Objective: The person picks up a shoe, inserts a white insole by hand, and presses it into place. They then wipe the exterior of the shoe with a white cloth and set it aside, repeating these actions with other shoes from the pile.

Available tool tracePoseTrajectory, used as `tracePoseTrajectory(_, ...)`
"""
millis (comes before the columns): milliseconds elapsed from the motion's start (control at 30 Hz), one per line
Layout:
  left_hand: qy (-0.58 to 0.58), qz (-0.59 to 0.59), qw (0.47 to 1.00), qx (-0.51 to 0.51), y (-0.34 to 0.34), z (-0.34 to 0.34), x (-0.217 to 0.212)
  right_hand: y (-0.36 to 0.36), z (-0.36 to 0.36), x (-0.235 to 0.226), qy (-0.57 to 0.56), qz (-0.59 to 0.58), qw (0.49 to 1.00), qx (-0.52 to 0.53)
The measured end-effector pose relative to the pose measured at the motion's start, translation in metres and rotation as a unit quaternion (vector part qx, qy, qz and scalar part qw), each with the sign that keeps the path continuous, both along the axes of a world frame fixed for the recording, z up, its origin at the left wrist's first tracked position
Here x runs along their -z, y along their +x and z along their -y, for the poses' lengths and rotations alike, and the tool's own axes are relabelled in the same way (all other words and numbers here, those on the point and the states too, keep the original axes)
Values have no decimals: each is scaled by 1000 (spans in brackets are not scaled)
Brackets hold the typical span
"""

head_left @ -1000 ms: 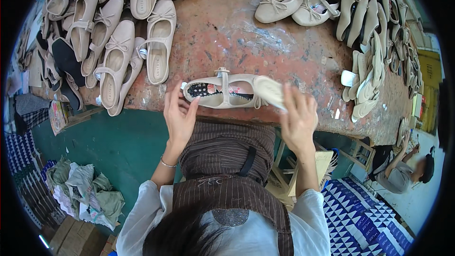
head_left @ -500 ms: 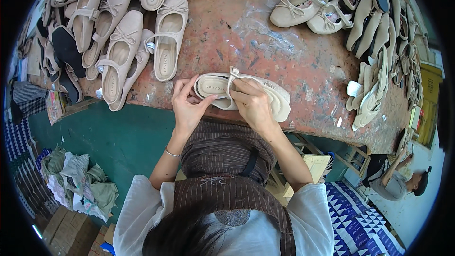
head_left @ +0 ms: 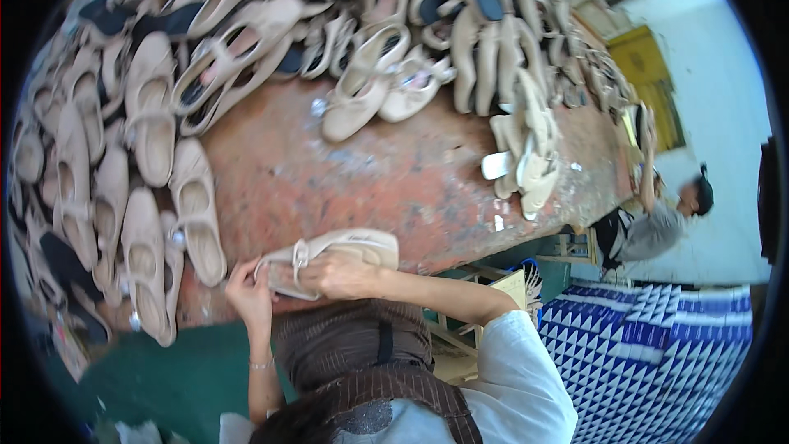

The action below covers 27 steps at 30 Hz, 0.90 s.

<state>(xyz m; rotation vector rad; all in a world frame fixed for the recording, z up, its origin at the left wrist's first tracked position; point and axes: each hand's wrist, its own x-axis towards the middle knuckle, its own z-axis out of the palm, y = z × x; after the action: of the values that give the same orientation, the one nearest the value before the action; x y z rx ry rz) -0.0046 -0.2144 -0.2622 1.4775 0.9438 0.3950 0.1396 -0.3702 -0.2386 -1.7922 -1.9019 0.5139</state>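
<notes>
Shoe [head_left: 345, 248]: held at the near edge of the worn red table [head_left: 386, 173], turned leftward since half a second ago.
Left hand [head_left: 249, 294]: closed on the shoe's toe end.
Right hand [head_left: 345, 275]: clamped over its strap.
View: swung; a second person [head_left: 657, 226] is now seen at right.

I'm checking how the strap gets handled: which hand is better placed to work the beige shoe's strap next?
Probably the right hand: its fingers lie over the beige shoe right beside the strap. The left hand grips the shoe's end, steadying it.
</notes>
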Motion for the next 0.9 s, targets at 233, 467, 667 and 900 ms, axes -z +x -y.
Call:
tracePoseTrajectory(233, 23, 9, 1000, 19, 2, -1, -2, -6, -2, -22, -168, 43, 984, 41)
tracePoseTrajectory(467, 145, -55, 986, 65, 0, 5, -14, -16, 30, -28, 10, 203, 963, 177)
tracePoseTrajectory(667, 292, -133, 916, 240, -5, 77, -38, 48, 16, -47, 94, 306, 766, 558)
tracePoseTrajectory(900, 436, -75, 829, 341, 4, 123, -49, 2, 50, -52, 44, -69, 913, 399)
